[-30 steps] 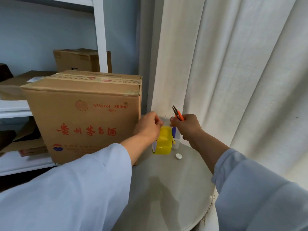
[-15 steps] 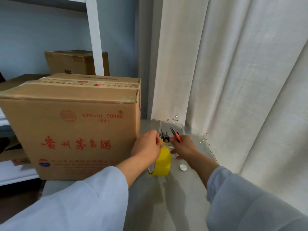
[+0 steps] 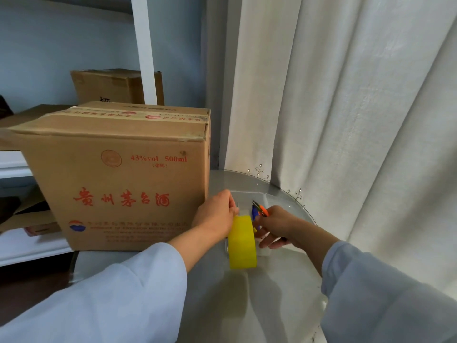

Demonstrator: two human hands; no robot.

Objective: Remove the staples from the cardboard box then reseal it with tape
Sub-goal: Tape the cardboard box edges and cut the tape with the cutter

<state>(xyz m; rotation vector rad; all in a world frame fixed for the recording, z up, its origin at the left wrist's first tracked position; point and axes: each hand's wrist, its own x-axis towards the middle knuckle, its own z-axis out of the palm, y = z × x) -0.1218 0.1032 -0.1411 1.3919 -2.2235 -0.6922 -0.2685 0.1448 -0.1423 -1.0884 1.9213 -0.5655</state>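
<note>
A brown cardboard box [image 3: 118,179] with red print stands on the left of a round table [image 3: 272,293]; a printed tape strip runs along its closed top. My left hand [image 3: 216,216] grips a yellow tape roll [image 3: 242,243] that stands on edge just right of the box. My right hand [image 3: 277,225] holds small orange-handled pliers [image 3: 259,209], tips pointing up and away, right beside the roll. A clear plastic tray [image 3: 267,198] sits behind both hands; its contents are mostly hidden.
White curtains [image 3: 346,120] hang close behind and to the right of the table. A white shelf unit [image 3: 143,50] on the left carries other cardboard boxes [image 3: 111,85]. The table's rim [image 3: 304,206] curves round close behind my right hand.
Both hands came down from over the tray to the table. The tape roll now stands lower and nearer me, and the view has shifted down and closer.
</note>
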